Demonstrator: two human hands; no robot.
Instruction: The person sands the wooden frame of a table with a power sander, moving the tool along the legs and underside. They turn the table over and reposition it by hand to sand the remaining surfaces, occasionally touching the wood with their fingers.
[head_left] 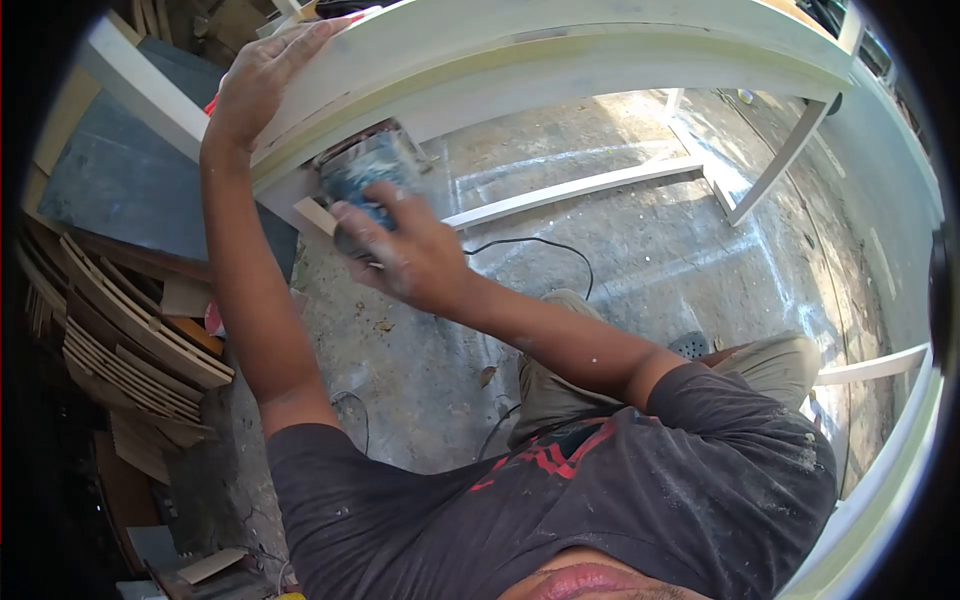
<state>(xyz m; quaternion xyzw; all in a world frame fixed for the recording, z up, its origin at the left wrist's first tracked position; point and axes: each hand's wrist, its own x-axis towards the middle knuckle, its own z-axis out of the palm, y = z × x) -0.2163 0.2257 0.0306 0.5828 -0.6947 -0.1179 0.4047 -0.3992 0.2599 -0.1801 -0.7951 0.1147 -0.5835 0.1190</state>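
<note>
No text, brand or number can be read: the red striped print (566, 458) on the dark shirt (640, 500) spells nothing legible, and the blue power tool (362, 182) is blurred

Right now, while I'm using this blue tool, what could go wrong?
The blue tool, held in only the right hand, could slip and scuff the white frame. It might also catch the left hand resting higher on that frame. The black cord looping across the floor could snag.
</note>
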